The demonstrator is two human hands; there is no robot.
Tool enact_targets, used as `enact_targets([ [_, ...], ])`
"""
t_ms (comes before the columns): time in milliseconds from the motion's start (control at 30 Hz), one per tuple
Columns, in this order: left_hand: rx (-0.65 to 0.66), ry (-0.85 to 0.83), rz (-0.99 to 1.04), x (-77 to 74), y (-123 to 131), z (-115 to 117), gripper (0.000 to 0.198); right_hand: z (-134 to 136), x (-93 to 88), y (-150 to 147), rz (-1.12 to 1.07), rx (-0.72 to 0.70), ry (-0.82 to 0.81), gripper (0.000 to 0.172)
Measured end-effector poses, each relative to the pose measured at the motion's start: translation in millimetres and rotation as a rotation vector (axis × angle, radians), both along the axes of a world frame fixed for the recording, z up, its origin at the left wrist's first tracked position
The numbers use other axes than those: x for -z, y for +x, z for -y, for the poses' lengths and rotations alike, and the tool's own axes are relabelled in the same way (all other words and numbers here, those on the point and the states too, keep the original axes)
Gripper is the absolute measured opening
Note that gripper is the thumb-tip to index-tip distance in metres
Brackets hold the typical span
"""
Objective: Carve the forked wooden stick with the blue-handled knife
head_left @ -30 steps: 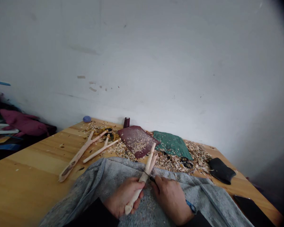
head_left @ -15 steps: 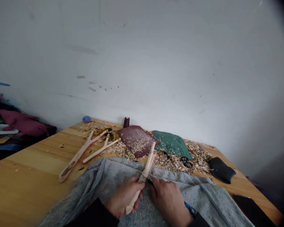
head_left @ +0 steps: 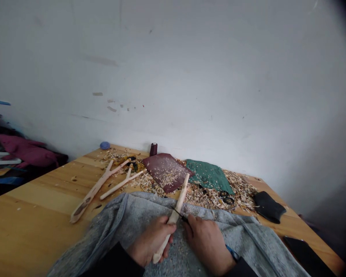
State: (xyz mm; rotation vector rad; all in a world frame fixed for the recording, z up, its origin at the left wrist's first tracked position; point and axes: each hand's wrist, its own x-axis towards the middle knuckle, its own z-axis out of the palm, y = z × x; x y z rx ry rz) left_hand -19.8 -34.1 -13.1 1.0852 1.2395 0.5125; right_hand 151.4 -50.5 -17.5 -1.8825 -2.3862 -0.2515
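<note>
My left hand (head_left: 151, 241) is shut around a long pale carved wooden piece (head_left: 178, 206), whose lower end sticks out below my fist and whose upper end points toward the far side of the table. My right hand (head_left: 206, 243) grips a small dark-bladed knife (head_left: 180, 214), its handle hidden in my fingers. The blade lies across the wood just above my left hand. Both hands rest over a grey fleece cloth (head_left: 150, 207) draped across my lap, and a blue band (head_left: 232, 253) shows at my right wrist.
A wooden table (head_left: 37, 196) runs to a white wall. On it lie two forked carved wood pieces (head_left: 93, 190), a dark red sheet (head_left: 165, 171), a green sheet (head_left: 209, 176), wood shavings (head_left: 236, 192), a black pouch (head_left: 268, 207), a thread spool (head_left: 153, 149) and a dark phone (head_left: 304, 254).
The knife blade has shifted only slightly along the wood, and my hands have barely moved. The whole view has drifted a little.
</note>
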Motion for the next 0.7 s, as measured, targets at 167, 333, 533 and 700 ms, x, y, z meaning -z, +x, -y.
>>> enact_targets([
  [167, 0.014, 0.013, -0.019, 0.8, 0, -1, 0.013, -5, -2.7, 6, 0.001, 0.085, 0.059, 0.02],
  [333, 0.012, 0.034, -0.049, -1.5, 0, 1, 0.011, -1, -2.0, 2, 0.035, 0.061, 0.021, 0.02],
  [533, 0.031, 0.041, -0.101, -3.1, 0, 0, 0.012, 6, -3.4, -6, 0.019, -0.013, -0.021, 0.018],
  [700, 0.058, 0.063, -0.131, -1.1, -2, 0, 0.011, -6, -8.4, 6, 0.016, 0.152, 0.009, 0.022],
])
